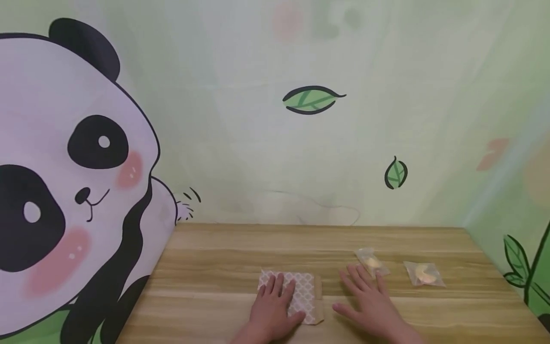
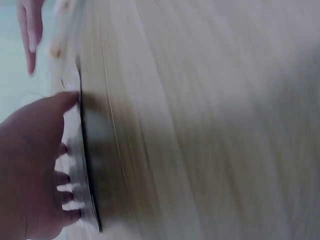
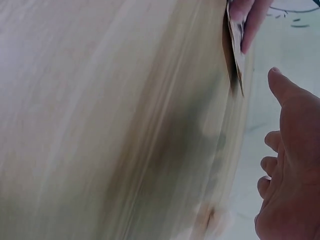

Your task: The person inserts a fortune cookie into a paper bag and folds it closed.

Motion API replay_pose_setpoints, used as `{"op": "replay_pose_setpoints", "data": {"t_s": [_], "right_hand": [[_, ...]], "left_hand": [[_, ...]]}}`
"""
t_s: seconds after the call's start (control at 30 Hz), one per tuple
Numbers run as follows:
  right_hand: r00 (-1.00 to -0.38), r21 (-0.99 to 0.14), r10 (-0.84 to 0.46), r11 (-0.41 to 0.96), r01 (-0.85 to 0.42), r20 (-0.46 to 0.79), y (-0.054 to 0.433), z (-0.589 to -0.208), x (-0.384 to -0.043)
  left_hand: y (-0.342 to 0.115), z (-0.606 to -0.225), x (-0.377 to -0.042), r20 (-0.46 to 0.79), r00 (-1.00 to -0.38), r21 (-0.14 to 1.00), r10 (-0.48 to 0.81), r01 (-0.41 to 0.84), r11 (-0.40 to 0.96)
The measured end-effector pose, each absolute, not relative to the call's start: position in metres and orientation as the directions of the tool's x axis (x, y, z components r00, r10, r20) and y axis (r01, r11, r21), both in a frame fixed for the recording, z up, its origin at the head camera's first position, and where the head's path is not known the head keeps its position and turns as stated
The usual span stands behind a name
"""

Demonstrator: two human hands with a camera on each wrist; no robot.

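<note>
A flat paper packet (image 1: 310, 292) with a white scale-like pattern and a brown strip along its right side lies on the wooden table. My left hand (image 1: 272, 310) rests on its left part with fingers spread; in the left wrist view the thumb and fingertips touch the packet (image 2: 74, 131). To the right, my right hand (image 1: 371, 306) is spread over the table and holds nothing. Just beyond its fingers lies a small clear sachet (image 1: 366, 253) with a pale yellow piece inside, partly covered by the fingertips. A second such sachet (image 1: 436, 276) lies farther right.
The wooden table (image 1: 206, 267) ends at the back against a pale green wall cloth (image 1: 240, 143). The cloth carries a large panda drawing (image 1: 94, 191) on the left and printed leaves. Both wrist views are partly blurred.
</note>
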State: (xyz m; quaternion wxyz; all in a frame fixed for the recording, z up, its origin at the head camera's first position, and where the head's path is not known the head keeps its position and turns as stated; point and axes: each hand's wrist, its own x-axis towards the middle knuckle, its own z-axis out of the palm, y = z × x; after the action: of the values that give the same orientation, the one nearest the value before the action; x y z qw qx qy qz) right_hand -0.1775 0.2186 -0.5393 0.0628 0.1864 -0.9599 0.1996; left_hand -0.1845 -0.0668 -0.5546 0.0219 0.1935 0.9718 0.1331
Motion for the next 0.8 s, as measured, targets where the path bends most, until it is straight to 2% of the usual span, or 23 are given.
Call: {"op": "replay_pose_setpoints", "data": {"t_s": [0.2,0.43,0.8], "right_hand": [[-0.891,-0.364,-0.412,0.814,-0.454,0.190,0.207,-0.541,-0.178],[-0.826,-0.277,-0.519,0.778,-0.563,0.220,0.201,-0.547,-0.180],[-0.738,-0.119,-0.614,0.741,-0.661,0.279,0.201,-0.569,-0.185]], "left_hand": [[-0.046,-0.559,-0.172,-0.011,-0.953,0.252,0.303,0.291,0.923],[-0.040,-0.565,-0.165,0.003,-0.960,0.187,0.279,0.275,0.943],[-0.042,-0.567,-0.170,-0.044,-0.958,0.184,0.283,0.271,0.945]]}}
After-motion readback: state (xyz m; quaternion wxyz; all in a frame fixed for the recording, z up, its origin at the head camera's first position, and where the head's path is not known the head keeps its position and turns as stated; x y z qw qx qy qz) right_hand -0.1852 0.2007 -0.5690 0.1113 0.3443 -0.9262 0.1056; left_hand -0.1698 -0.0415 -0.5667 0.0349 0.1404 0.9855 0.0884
